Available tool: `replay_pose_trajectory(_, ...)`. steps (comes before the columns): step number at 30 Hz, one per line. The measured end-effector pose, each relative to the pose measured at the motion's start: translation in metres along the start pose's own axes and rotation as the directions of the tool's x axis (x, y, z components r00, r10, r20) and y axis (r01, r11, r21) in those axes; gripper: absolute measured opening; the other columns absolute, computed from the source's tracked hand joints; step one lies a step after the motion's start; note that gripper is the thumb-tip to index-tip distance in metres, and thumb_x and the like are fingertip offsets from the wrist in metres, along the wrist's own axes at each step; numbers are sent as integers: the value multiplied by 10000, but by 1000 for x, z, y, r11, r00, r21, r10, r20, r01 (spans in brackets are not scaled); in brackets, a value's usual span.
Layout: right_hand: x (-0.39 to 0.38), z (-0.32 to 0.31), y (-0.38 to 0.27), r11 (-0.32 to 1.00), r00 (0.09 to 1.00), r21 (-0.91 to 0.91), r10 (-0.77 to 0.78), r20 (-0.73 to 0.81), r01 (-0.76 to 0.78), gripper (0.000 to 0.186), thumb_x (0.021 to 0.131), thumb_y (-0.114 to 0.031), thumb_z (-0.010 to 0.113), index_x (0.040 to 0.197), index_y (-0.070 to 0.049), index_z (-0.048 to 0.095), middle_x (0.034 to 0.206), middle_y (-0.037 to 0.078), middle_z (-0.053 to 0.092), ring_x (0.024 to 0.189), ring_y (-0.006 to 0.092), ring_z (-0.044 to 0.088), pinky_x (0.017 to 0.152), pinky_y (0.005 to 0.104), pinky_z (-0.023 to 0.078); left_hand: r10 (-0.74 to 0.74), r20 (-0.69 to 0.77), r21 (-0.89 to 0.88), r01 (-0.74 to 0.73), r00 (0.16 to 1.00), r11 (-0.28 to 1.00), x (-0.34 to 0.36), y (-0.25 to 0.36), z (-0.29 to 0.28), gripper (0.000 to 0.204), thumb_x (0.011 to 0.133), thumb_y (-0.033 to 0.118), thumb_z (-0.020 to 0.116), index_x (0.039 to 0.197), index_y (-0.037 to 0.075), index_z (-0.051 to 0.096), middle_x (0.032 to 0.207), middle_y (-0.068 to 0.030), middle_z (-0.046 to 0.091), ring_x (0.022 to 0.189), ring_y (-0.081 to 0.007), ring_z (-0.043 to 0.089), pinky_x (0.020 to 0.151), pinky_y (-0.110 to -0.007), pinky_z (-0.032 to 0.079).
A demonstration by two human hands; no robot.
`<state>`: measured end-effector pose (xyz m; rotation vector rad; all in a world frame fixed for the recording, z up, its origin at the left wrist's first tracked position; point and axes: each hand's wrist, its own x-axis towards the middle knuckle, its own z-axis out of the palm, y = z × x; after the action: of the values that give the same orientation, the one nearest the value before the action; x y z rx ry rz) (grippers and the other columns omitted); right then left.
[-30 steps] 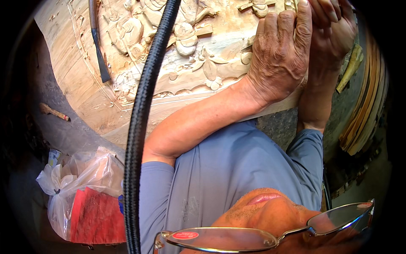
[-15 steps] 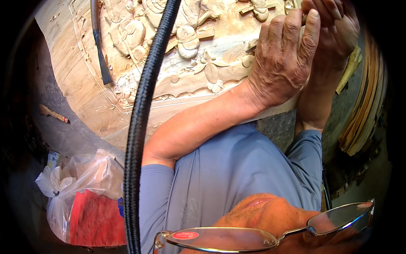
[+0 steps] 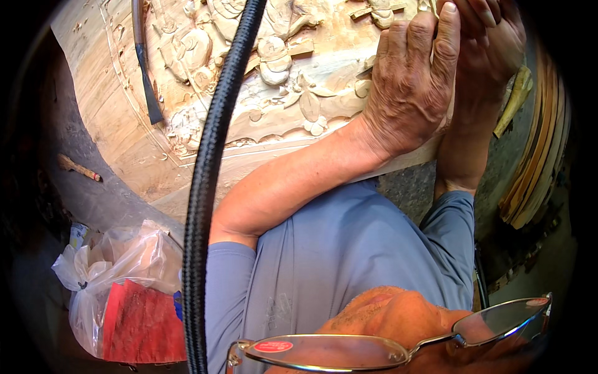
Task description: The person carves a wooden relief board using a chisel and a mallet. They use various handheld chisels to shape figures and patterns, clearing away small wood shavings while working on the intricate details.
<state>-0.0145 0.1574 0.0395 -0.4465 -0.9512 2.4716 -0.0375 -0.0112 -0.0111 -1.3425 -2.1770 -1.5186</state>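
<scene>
A pale wooden panel (image 3: 140,146) carved in relief with figures, flowers and a scalloped border lies in front of me. Over its right side, my left hand (image 3: 408,87) rests back up, fingers bent and thumb beside them, closed on a chisel (image 3: 366,71). Only a dark bit of the blade shows at the left edge of that hand; the rest is hidden. Against the left thumb, my right hand (image 3: 489,47) is closed, its fingers curled round what seems to be the handle end, partly cut off at the top.
Another chisel (image 3: 146,78) with a dark flared blade lies on the panel's left. A black braided cable (image 3: 202,199) crosses the view. A clear plastic bag (image 3: 87,305) and red sheet (image 3: 146,324) sit lower left. A wooden stick (image 3: 80,167) lies left; curved wooden strips (image 3: 539,143) stand right.
Both hands have shifted slightly left, and the left fingers have straightened a little. The brown shaft seen between the hands before is now covered. The panel looks the same.
</scene>
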Motion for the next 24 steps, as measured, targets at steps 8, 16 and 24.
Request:
replay_pose_trajectory(8, 10, 2, 11, 984, 995, 160, 71, 66, -80, 524, 1210, -366, 407, 734, -146, 415, 617, 57, 486, 429, 144, 391, 366, 260, 348, 55, -103, 114, -43, 993, 993, 0, -10, 15, 669, 983, 42, 630, 1601, -124, 436, 1369, -290, 637, 1154, -429, 677, 1006, -475, 555)
replay_pose_trajectory(16, 5, -6, 16, 979, 999, 201, 24, 43, -32, 516, 1214, -373, 372, 749, -153, 411, 633, 54, 492, 437, 138, 365, 362, 266, 336, 293, 148, 464, -328, 945, 823, 6, -29, -9, 665, 1004, 67, 610, 1614, -120, 424, 1415, -295, 613, 1198, -436, 662, 1015, -478, 552)
replay_pose_trajectory(24, 3, -4, -2, 994, 996, 92, 52, 70, -58, 559, 1218, -445, 349, 753, -150, 442, 647, 44, 530, 428, 117, 352, 400, 288, 304, 117, -164, 104, -101, 980, 989, 6, 6, 5, 588, 971, 38, 667, 1542, -51, 558, 1226, -196, 701, 1029, -309, 713, 819, -407, 588)
